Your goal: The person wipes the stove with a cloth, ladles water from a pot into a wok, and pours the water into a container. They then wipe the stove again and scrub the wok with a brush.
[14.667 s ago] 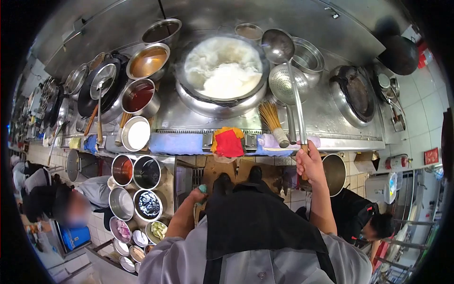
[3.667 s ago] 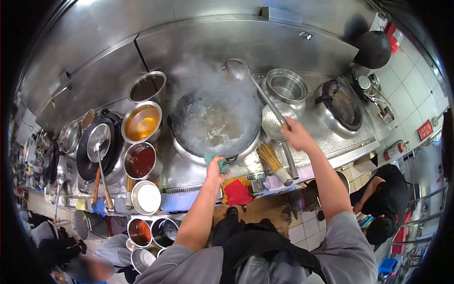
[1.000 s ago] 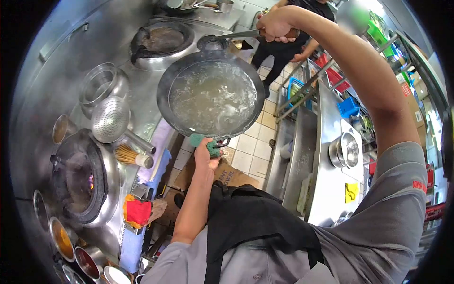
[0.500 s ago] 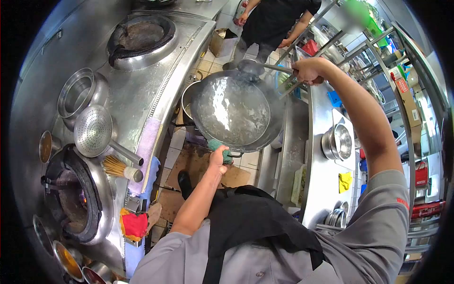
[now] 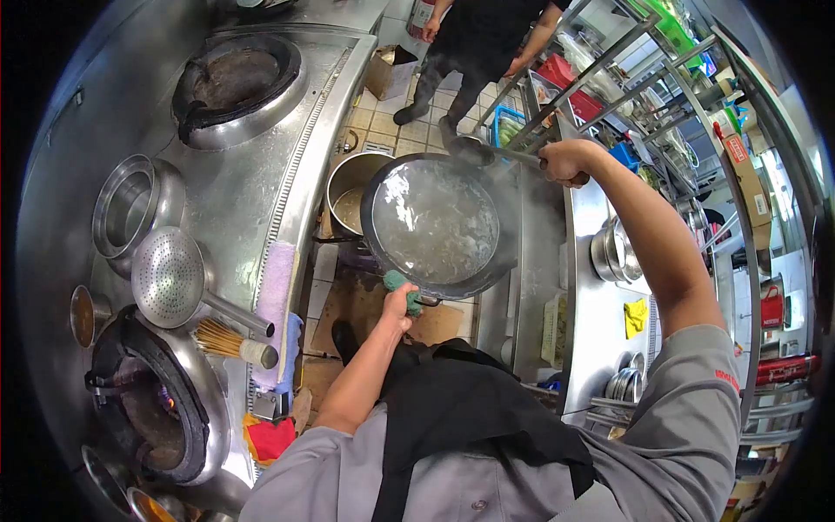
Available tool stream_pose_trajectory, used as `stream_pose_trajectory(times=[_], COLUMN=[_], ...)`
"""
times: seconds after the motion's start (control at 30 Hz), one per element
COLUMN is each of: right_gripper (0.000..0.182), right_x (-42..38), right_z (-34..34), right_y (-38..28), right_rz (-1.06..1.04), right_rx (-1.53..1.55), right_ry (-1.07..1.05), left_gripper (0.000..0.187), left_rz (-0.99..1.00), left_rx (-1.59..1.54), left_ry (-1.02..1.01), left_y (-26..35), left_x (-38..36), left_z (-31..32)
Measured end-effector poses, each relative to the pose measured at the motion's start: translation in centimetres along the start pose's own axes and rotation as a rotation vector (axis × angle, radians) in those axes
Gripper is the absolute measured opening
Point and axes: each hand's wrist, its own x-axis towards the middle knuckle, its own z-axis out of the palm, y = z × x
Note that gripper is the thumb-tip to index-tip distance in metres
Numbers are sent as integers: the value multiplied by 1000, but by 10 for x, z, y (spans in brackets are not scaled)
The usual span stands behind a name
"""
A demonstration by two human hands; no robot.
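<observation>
Right now my left hand (image 5: 398, 304) is clamped on the near handle of a wide black steel wok (image 5: 435, 226) through a folded green cloth (image 5: 402, 291), holding it in the centre of the frame. Cloudy, steaming water fills the wok. My right hand (image 5: 564, 161) is closed around the wooden grip of a long steel ladle (image 5: 491, 152), whose bowl sits at the wok's far rim. Just left of the wok, below it, stands a tall steel stockpot (image 5: 348, 187). At lower left lie a perforated steel strainer (image 5: 167, 277) and a bamboo brush (image 5: 230, 341).
</observation>
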Motion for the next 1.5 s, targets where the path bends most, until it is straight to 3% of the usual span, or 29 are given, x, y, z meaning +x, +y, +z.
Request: stream_pose_trajectory(times=[0.57, 0.73, 1.5], right_gripper=[11, 11, 18], right_x=[-5, 8, 22], right_z=[-2, 1, 0], right_y=[-46, -46, -74], right_rz=[73, 134, 65], right_rx=[-133, -42, -148], right_ry=[-66, -80, -140], left_gripper=[22, 22, 24], left_rz=[-114, -172, -232], left_rx=[18, 56, -54], left_ry=[-45, -35, -38], left_y=[18, 25, 30], left_x=[20, 18, 3], left_z=[-27, -31, -35])
